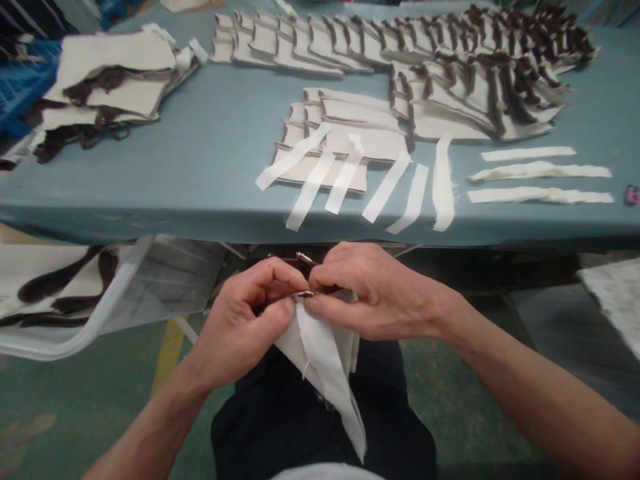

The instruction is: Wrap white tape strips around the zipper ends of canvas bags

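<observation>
Over my lap, both hands pinch the dark upper edge of a folded fabric piece point(325, 360), white with a dark brown side. My left hand point(253, 317) is closed on it, thumb in front and index finger curled behind. Close beside it, almost touching, my right hand point(363, 290) grips the same edge between thumb and fingers. The white cloth hangs down in a point below my fingertips, with a loose thread on its left side. Part of the dark side shows behind my fingers, and the exact pinch point is partly hidden.
Ahead is a table point(200, 160) covered in blue-green cloth. Overlapping fabric pieces point(320, 43) line its back, with white strips point(310, 190) at the front edge. A fabric stack point(115, 60) lies left. Below left stands a white-rimmed cart point(115, 300) holding more pieces.
</observation>
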The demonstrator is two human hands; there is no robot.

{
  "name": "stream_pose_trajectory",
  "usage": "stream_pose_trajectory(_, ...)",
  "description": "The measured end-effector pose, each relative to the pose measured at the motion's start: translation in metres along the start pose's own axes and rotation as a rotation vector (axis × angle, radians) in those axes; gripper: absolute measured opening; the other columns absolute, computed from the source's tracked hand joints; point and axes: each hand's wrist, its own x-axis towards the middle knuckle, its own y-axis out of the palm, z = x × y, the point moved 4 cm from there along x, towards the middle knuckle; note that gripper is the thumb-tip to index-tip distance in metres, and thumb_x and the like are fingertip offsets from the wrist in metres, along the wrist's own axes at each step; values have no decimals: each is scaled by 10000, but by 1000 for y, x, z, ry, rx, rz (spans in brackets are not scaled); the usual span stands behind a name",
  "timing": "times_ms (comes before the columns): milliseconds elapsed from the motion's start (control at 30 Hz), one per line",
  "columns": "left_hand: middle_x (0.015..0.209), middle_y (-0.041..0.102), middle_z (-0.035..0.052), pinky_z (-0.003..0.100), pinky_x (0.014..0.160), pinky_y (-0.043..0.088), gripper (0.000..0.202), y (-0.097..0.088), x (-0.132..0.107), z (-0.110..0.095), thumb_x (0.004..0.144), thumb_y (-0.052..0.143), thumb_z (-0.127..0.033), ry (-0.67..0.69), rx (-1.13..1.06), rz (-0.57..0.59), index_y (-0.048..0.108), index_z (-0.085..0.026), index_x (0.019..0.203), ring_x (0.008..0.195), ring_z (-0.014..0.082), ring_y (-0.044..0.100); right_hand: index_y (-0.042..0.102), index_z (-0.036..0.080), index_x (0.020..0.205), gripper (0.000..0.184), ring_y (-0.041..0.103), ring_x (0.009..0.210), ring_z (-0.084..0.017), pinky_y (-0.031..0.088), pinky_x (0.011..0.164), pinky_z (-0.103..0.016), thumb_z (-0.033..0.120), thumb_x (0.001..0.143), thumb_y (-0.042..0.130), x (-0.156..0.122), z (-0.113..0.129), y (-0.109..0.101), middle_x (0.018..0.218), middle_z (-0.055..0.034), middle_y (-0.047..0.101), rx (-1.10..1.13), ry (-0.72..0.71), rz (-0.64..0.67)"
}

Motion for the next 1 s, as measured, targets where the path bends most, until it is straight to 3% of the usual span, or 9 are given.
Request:
stream_pose_trajectory(233, 704, 675, -43, 171, 505, 384, 181, 8, -5, 12, 816, 612, -75, 45, 23, -51, 715, -221, 844, 574, 90, 563, 454, 226, 646, 276, 441, 592, -146, 326, 687, -327, 221, 912, 525, -8, 0, 11, 588, 32, 459, -58, 13, -95)
stream_pose_trajectory(433, 682, 633, -49, 177, 496, 389, 173, 14, -8, 6, 838, 607, -89, 76, 81, -69, 704, -232, 850, 552, 89, 531, 525, 216, 649, 218, 459, 583, -154, 326, 677, -338, 226, 865, 551, -15, 9, -2, 587, 11, 525, -140, 40, -116)
stream_pose_trajectory(567, 710, 663, -43, 171, 517, 434, 169, 16, -10, 1, 873, 615, -100, 143, 168, -99, 711, -238, 887, 577, 96, 593, 583, 203, 677, 185, 491, 587, -143, 339, 674, -325, 193, 861, 570, -18, 7, -6, 595, 20, 552, -74, 48, -142)
stream_pose_trajectory(700, 772, 730, -35, 172, 542, 473, 235, 17, -11, -2, 884, 622, -72, 317, 298, -114, 745, -249, 977, 599, 97, 649, 622, 187, 712, 142, 529, 631, -127, 380, 700, -292, 173, 844, 570, -24, -3, -1, 639, 29, 581, 190, 83, -219)
stream_pose_trajectory(833, 779, 777, -10, 219, 582, 529, 288, 19, -9, -5, 861, 611, -49, 618, 271, -51, 753, -244, 1017, 619, 129, 706, 614, 172, 725, 115, 457, 601, -94, 348, 584, -233, 214, 832, 603, -29, -6, 13, 649, 54, 524, 709, 177, -132)
stream_pose_trajectory(933, 674, 733, -2, 269, 526, 496, 293, 24, -5, -5, 914, 563, -90, 742, 180, 21, 746, -247, 1082, 518, 140, 647, 591, 167, 734, 157, 379, 561, -84, 315, 517, -222, 301, 803, 638, -31, -4, 24, 634, 65, 475, 1089, 235, -86)
stream_pose_trajectory(1000, 614, 677, -9, 282, 489, 441, 328, 26, -1, -5, 920, 537, -83, 799, 175, 40, 725, -247, 1134, 476, 142, 593, 587, 167, 730, 181, 360, 551, -84, 313, 510, -225, 330, 791, 638, -32, -5, 28, 626, 65, 464, 1199, 261, -109)
